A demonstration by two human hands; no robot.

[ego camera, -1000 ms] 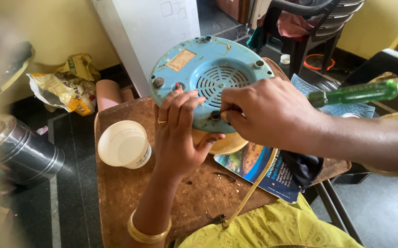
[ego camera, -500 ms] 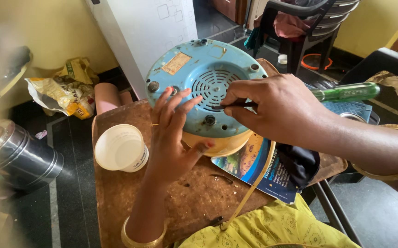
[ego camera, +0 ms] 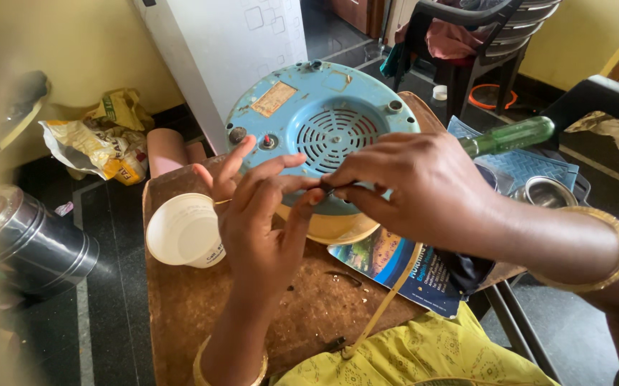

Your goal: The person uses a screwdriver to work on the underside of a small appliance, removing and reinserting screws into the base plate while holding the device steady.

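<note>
Blocking the round blue vented metal base [ego camera: 309, 114] at centre, left hand [ego camera: 256, 236] with fingers spread and right hand [ego camera: 417, 189] pinching a green-handled screwdriver [ego camera: 509, 136] flank one white paper cup [ego camera: 184, 232] at left.

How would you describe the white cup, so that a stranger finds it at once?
Start at the brown wooden board under the hands. The white paper cup lies on its left part, just left of the left hand, tipped with its open mouth showing. It is the only white, empty container beside the round blue appliance base.
</note>
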